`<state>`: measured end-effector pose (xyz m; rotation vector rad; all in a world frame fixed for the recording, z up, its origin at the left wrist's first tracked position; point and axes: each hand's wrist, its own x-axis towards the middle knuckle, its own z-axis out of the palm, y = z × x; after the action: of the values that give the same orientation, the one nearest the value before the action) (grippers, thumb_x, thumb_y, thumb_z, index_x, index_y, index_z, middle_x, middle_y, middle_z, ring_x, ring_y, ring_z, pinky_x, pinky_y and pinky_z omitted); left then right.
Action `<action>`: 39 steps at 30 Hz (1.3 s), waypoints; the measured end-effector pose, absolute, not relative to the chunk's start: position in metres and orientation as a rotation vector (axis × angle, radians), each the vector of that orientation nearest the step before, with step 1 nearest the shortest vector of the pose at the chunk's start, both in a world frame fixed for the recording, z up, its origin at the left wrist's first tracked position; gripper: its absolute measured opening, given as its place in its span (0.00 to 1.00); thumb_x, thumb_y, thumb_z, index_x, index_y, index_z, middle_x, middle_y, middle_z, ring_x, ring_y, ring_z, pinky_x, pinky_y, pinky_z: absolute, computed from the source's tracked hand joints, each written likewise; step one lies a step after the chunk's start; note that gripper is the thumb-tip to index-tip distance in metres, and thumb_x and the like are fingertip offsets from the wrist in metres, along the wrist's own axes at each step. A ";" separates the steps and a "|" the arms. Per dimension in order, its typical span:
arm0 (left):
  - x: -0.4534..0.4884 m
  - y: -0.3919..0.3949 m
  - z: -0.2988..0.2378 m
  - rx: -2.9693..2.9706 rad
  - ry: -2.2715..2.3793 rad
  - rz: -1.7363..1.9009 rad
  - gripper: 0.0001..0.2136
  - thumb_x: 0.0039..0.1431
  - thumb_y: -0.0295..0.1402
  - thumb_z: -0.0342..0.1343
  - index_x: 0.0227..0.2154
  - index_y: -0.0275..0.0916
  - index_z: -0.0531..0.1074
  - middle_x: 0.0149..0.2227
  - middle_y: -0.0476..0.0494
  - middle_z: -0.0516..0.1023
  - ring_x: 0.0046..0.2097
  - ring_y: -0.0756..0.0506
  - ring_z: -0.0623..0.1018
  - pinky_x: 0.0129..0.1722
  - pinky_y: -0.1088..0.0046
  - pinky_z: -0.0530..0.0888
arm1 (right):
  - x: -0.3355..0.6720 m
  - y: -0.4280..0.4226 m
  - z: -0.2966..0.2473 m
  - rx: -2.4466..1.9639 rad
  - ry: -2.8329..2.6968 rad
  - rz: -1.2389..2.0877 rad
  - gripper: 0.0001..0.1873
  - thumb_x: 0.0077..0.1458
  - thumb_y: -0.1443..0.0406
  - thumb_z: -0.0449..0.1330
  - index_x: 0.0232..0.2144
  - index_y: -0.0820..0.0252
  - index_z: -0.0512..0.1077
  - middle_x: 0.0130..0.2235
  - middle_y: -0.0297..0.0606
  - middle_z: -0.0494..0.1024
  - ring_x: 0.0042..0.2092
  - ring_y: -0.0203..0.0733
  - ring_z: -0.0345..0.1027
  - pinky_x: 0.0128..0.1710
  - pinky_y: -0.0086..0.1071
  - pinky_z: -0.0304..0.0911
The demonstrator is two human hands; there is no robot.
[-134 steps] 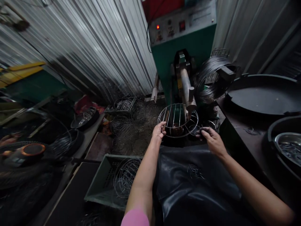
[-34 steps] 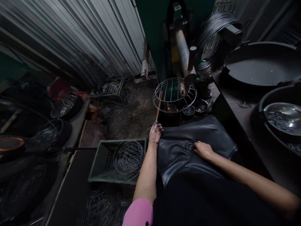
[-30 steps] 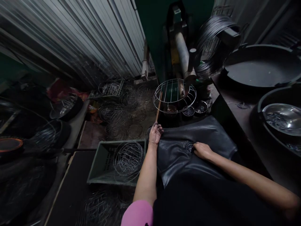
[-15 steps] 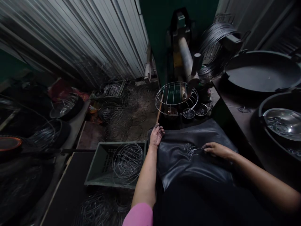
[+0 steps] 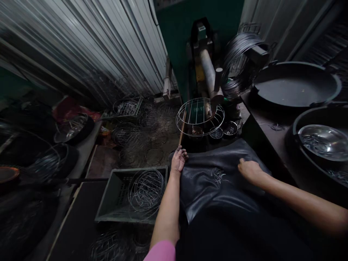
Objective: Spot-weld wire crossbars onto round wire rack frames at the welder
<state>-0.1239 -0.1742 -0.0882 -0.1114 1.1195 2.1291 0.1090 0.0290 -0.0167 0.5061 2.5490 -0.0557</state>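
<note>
Across my lap lies a black apron (image 5: pixel 198 181) with a small pile of short bent wire pieces (image 5: pixel 218 175) on it. My right hand (image 5: pixel 250 171) is closed just right of the pile, above the apron; whatever its fingers hold is hidden. My left hand (image 5: pixel 179 159) is palm up at the apron's left edge, beside the lower end of a wooden strip (image 5: pixel 182 128). Its fingers are loosely curled and apart, with nothing seen in them. Beyond both hands, a round wire rack (image 5: pixel 176 119) sits at the tip of a machine's arm (image 5: pixel 208 69).
A green crate (image 5: pixel 104 203) with round wire frames (image 5: pixel 146 190) stands to the left. Small bowls (image 5: pixel 216 133) sit under the rack. At right, a large black pan (image 5: pixel 296 85) and a steel bowl of wire pieces (image 5: pixel 326 143) rest on a table. A wire coil (image 5: pixel 231 61) hangs behind.
My right hand has moved slightly up and right, away from the wire pile, and its fingers have closed. My left hand stays at the apron's edge. The view has shifted a little.
</note>
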 end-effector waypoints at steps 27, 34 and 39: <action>-0.063 -0.118 -0.057 0.312 1.394 1.640 0.21 0.45 0.33 0.60 0.44 0.36 0.68 0.27 0.50 0.71 0.25 0.54 0.69 0.27 0.77 0.66 | 0.121 0.048 -0.023 1.110 1.850 -2.068 0.19 0.39 0.52 0.61 0.29 0.60 0.65 0.33 0.37 0.76 0.17 0.24 0.49 0.15 0.24 0.38; -0.010 -0.072 -0.030 0.615 1.393 1.340 0.16 0.48 0.35 0.57 0.40 0.34 0.73 0.27 0.47 0.73 0.26 0.53 0.69 0.27 0.77 0.64 | 0.112 0.038 -0.025 1.040 1.862 -2.203 0.17 0.39 0.54 0.62 0.27 0.61 0.69 0.24 0.30 0.71 0.18 0.25 0.49 0.16 0.24 0.42; -0.004 -0.072 -0.027 0.514 1.468 1.403 0.12 0.44 0.34 0.59 0.32 0.33 0.72 0.25 0.47 0.72 0.25 0.52 0.70 0.26 0.77 0.65 | 0.112 0.035 -0.030 0.997 1.857 -2.262 0.17 0.39 0.54 0.62 0.26 0.63 0.70 0.25 0.32 0.71 0.17 0.25 0.49 0.16 0.24 0.42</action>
<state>-0.0045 -0.0721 -0.0267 0.5140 1.4679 1.4035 0.1118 0.0347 -0.0300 0.9974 1.8570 -2.2616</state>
